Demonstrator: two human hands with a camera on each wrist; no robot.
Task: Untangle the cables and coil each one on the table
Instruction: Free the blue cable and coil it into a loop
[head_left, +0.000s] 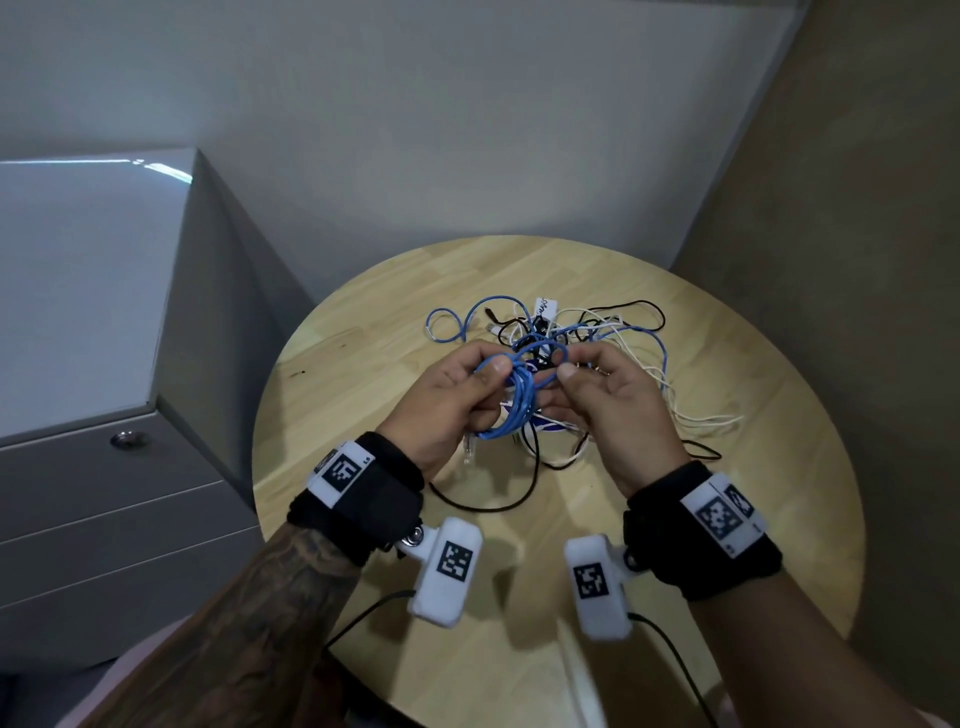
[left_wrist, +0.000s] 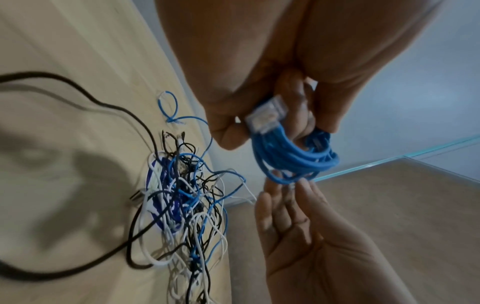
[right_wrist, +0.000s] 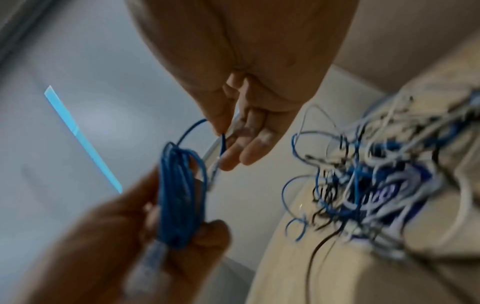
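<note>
Left hand (head_left: 447, 402) grips one coiled blue cable (head_left: 511, 402) (clear plug dangling); right hand (head_left: 605, 397) pinches its loose end above one tangled pile (head_left: 587, 338) on the table (head_left: 363, 364)

This looks like an office corner. At the left of the head view stands a grey cabinet (head_left: 104, 322) with a glossy top, flat drawer fronts and a round lock (head_left: 124, 439). Plain pale walls (head_left: 467, 130) meet behind a small round wooden tabletop (head_left: 727, 395) at the centre, with a beige panel (head_left: 857, 208) on the right. On the tabletop lies a tangle of network and charging cables (head_left: 571, 343), the kind of clutter an office desk collects
</note>
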